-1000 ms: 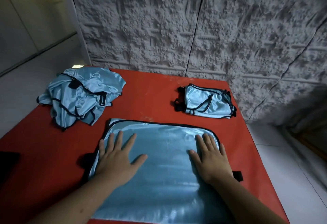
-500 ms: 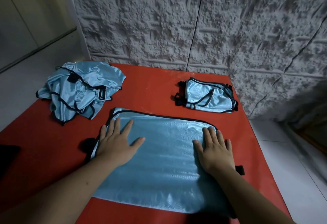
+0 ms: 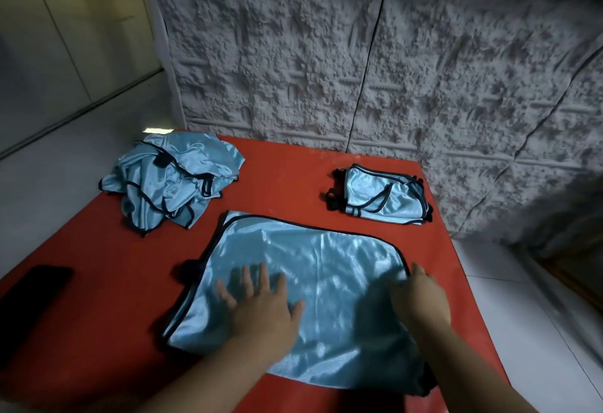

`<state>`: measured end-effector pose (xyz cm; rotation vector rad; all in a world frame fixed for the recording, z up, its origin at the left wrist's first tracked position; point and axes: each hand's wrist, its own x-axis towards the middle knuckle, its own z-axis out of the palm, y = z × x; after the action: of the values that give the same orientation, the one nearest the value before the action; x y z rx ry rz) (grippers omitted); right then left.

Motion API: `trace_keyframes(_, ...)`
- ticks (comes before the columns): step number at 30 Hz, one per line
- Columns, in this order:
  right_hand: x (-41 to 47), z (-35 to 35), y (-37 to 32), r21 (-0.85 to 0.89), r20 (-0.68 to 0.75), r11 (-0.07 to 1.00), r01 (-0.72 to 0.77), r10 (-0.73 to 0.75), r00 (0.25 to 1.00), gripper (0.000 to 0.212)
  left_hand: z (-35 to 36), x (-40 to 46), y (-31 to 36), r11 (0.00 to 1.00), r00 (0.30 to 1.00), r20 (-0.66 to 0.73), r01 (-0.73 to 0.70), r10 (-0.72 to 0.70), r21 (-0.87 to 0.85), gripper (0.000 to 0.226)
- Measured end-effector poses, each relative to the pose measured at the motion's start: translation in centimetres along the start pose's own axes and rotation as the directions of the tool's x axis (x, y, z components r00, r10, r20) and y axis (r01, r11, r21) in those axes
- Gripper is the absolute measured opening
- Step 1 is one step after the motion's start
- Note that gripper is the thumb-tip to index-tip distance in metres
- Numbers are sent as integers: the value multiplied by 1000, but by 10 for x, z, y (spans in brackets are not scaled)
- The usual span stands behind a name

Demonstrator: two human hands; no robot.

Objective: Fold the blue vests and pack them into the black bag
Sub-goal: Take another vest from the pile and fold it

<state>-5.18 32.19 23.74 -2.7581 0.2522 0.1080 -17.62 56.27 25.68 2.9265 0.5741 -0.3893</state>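
One blue vest with black trim lies spread flat on the red table, right in front of me. My left hand rests flat on its left half, fingers spread and blurred by motion. At the vest's right edge sits my right hand, fingers bent down over the trim near the upper right corner; I cannot make out whether they pinch it. A crumpled heap of blue vests lies at the back left. A folded blue vest sits at the back right.
A flat black object lies at the table's left edge, partly cut off by the frame. A rough grey wall stands directly behind the table. Pale floor shows past the table's left and right edges.
Both hands slid back toward me over the vest. The right hand went from lying flat on the cloth to the vest's right edge, with its fingers now bent.
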Motion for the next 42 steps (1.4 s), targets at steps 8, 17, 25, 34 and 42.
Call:
trace_keyframes(8,-21,-16,17,-46,154,998,-41,48,987,33,39,-22,-5,999,994,95,52,-53,11,85)
trace_keyframes(17,8,-27,19,134,120,984,116,-132,984,70,18,-2,-31,999,998,57,16,-14,-39,85)
trace_keyframes(25,56,6,-14,-48,118,939,341,-333,935,67,25,19,-91,991,988,101,123,-117,-51,80)
trace_keyframes(34,75,7,-17,-114,214,967,227,-199,956,23,29,58,-116,984,983,-63,-172,175,46,89)
trace_keyframes(42,42,-36,11,-380,622,872,308,-5,783,22,2,99,-110,857,881,-29,-450,472,252,90)
